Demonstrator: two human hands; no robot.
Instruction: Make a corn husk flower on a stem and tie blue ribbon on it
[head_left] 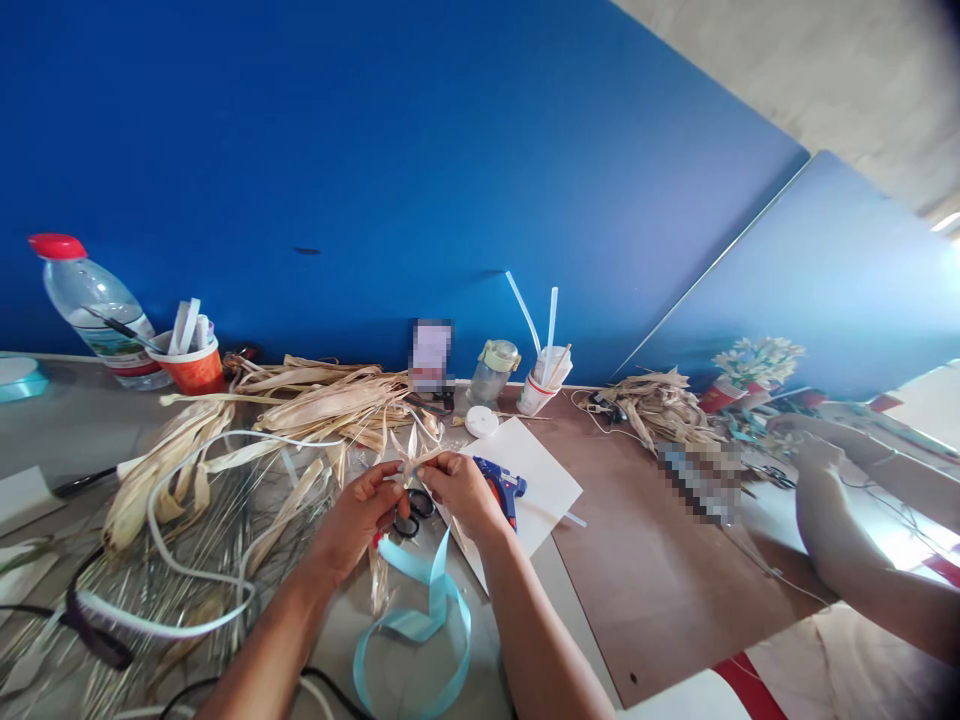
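My left hand (360, 520) and my right hand (466, 495) meet in front of me, fingers pinched on a small pale corn husk piece (407, 462) with pointed strips fanning upward. Just below the fingertips lie black-handled scissors (421, 503), partly hidden by the hands. A light blue ribbon (431, 625) hangs and loops over the table between my forearms. Beside my right hand, a blue glue gun (510, 483) rests on white paper (551, 485). Dried corn husks (330, 405) spread behind and left of my left hand.
Thin stalks (202, 560) and a white cable (161, 540) cover the left side. Along the blue partition (420, 150) stand a red-capped bottle (97, 300), a red cup (196, 368), a jar (493, 370) and a cup with glue sticks (538, 390). Another person's arms (847, 530) reach in at right.
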